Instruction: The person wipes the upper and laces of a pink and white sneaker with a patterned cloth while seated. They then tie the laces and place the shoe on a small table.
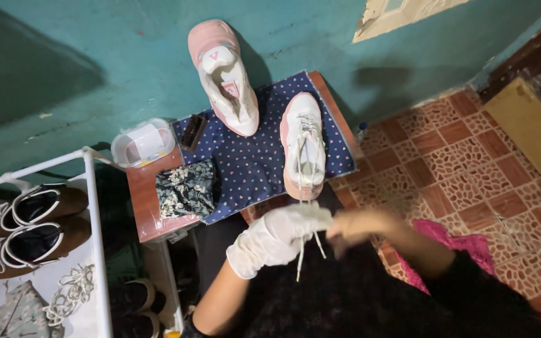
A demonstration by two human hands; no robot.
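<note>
From the head camera I see my left hand (277,241), in a white glove, pinching the white lace (300,188) that runs up to the pink-and-white shoe (303,145) just beyond my fingers. My right hand (364,226) is bare and blurred; it sits against the lace, but I cannot tell whether it grips. The shoe rests near the dotted blue cloth's (252,166) front edge. A second shoe (225,78) leans on the wall farther off. Beyond my left hand sits a clear lidded tub (142,143) with a white label. Open tiled floor (471,163) lies right of my right hand.
</note>
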